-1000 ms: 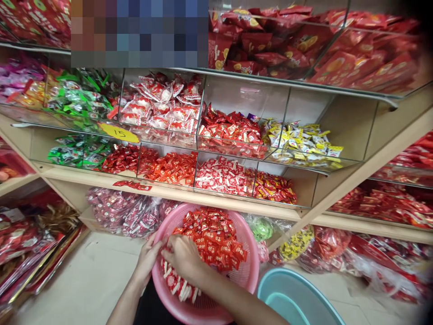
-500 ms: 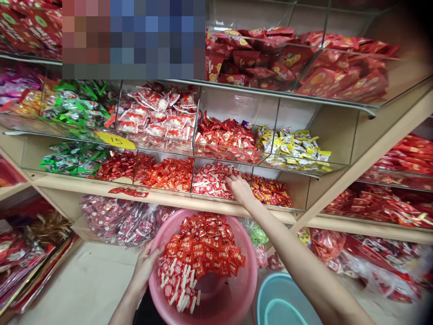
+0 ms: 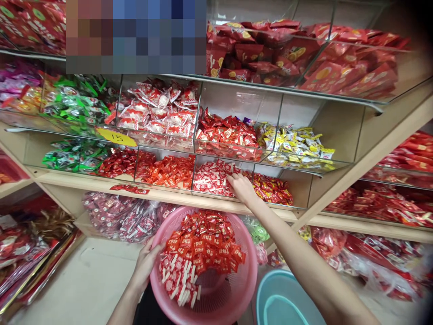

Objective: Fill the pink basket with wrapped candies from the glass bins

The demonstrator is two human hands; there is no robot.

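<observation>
The round pink perforated plastic basket sits tilted toward the person, below a wooden shelf edge, with shiny orange-red wrapped sweets heaped at its far side and small red-and-white wrapped sweets clustered at its near left — the bottom mesh bare beside them. The left hand clasps the basket's left rim, thumb over the edge, while the right hand reaches with bent fingers into the clear-fronted compartment's matching red-and-white heap, fingertips too hidden to tell whether they pinch anything. One second ago that right hand was inside the basket, over the red-and-white cluster — now uncovered.
</observation>
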